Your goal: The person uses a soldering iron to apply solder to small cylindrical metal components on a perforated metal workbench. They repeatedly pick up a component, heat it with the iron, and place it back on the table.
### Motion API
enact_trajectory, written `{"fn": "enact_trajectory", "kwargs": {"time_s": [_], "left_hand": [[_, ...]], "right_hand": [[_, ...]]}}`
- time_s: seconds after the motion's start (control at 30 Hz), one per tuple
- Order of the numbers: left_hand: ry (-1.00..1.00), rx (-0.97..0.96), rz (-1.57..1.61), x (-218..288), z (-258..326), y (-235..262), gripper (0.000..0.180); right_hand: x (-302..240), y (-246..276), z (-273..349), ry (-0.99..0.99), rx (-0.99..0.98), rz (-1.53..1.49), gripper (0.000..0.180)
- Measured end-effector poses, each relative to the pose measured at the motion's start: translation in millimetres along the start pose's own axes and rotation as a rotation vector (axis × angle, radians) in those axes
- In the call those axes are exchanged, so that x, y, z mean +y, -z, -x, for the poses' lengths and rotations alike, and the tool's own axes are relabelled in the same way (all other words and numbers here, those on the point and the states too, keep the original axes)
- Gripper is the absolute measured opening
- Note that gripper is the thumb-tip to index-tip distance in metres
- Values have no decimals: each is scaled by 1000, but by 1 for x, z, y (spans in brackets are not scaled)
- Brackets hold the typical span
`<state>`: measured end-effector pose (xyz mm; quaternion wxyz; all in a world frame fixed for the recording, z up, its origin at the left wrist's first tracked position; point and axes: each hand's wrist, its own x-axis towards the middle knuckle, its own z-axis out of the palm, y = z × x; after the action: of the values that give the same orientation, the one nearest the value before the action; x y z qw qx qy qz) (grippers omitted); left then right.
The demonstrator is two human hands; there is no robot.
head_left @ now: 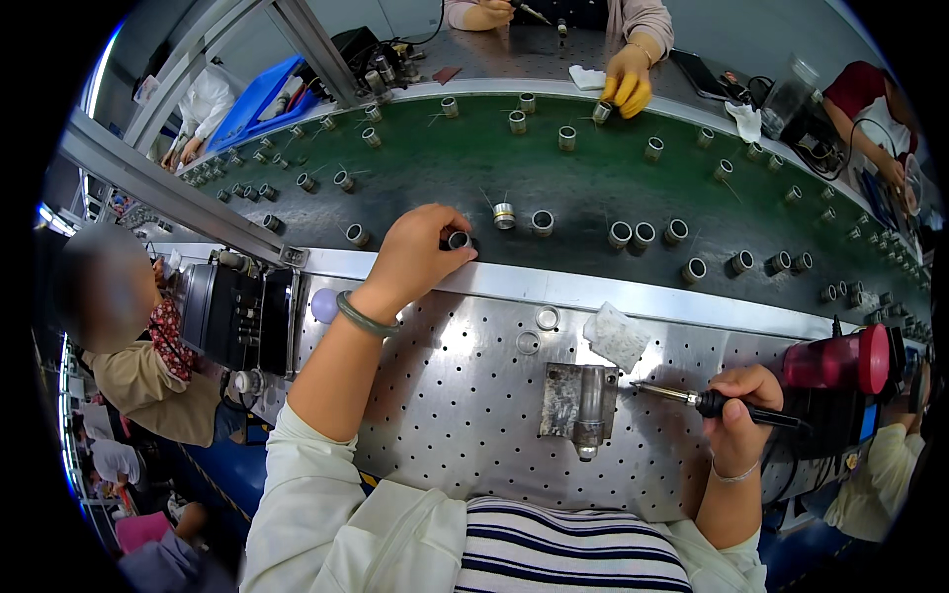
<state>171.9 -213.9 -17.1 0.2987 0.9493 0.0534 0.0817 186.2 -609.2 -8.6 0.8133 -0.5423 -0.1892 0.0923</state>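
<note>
My left hand (420, 247) reaches over the near edge of the green conveyor belt, its fingers closed round a small metal cylinder (459, 240) with an open top. In my right hand (739, 415) is a soldering iron (727, 403), held like a pen with its tip pointing left. The tip is beside a metal fixture (581, 403) that lies on the perforated metal bench (474, 405); whether they touch I cannot tell. A crumpled white pad (615, 337) and two metal rings (547, 317) lie just behind the fixture.
Many similar cylinders (543, 222) stand along the conveyor belt (425, 178). Across it, a co-worker's yellow-gloved hand (627, 87) touches one. A red container (838, 360) stands at the right, a black device (232, 314) and a purple ball (324, 305) at the left. A metal post (188, 188) rises there.
</note>
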Motion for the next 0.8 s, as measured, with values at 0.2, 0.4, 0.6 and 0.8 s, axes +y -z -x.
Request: {"fn": "enact_trajectory", "kwargs": {"time_s": [0.2, 0.4, 0.6, 0.8], "left_hand": [[7, 18, 22, 7, -2, -6, 27], [118, 54, 181, 18, 3, -1, 27], [302, -424, 1078, 94, 27, -3, 29], [343, -606, 1285, 104, 35, -35, 31]], "right_hand": [[1, 2, -1, 1, -16, -15, 22], [0, 2, -1, -16, -9, -18, 23], [1, 7, 0, -24, 1, 41, 24], [2, 6, 0, -4, -11, 14, 22]]}}
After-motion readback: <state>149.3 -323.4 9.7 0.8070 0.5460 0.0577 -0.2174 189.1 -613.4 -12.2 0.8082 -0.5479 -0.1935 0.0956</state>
